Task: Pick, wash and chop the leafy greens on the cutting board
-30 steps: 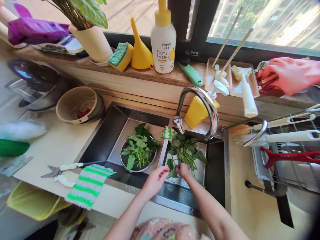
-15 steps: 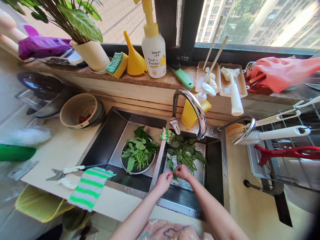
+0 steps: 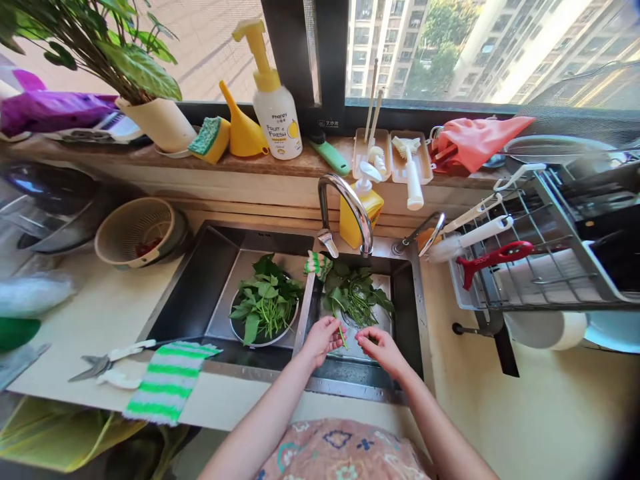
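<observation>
1 narrow gap is separating the left hand (image 3: 321, 341) and right hand (image 3: 384, 349); beyond their fingers (image 3: 369, 333), greens (image 3: 357, 293) and faucet (image 3: 362, 210) are obstructing.

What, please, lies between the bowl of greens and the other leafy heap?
In the head view, the sink divider lies between them, a striped cloth at its far end.

I'm holding both forearms (image 3: 270, 412) angled inward on head view, left hand (image 3: 320, 343) pinching, right hand (image 3: 384, 351) half-curling just beside.

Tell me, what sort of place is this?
Probably a home kitchen: there's a two-basin sink with leafy greens in it, a chrome faucet, and a wire rack holding utensils.
</observation>
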Tool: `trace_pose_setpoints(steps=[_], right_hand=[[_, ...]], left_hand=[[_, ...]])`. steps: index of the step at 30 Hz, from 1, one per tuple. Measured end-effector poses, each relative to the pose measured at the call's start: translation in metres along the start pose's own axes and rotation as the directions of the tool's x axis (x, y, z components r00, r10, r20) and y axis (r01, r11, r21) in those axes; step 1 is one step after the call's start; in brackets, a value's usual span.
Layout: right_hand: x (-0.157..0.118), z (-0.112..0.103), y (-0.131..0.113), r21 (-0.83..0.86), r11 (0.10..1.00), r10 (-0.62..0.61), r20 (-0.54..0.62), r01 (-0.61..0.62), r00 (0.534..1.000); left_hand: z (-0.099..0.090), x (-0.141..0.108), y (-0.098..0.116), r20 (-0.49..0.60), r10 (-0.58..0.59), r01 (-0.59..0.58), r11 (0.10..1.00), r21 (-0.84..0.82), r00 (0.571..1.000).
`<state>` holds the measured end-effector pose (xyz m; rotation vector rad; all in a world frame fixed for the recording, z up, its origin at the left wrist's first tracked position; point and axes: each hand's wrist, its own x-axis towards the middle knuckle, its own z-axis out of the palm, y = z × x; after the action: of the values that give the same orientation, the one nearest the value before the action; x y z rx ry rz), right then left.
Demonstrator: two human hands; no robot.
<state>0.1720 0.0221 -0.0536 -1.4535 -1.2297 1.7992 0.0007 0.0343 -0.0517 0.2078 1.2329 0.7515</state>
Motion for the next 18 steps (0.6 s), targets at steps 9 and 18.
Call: trace_pose_setpoints(steps=[9,18], right_hand=[[-0.041,0.016,0.010,-0.292,0.918,-0.309,-0.097,0.270,0.946],[-0.060,0.020,0.007,-0.529,0.729,-0.466,0.080,0.434,0.881]], left_hand=[[0.018,-0.028,-0.004,0.035,0.037,-0.039,0.998,0.056,0.999],[0.014,-0.038,-0.023,-0.027,0.064,-0.062,0.995,0.074,0.998]])
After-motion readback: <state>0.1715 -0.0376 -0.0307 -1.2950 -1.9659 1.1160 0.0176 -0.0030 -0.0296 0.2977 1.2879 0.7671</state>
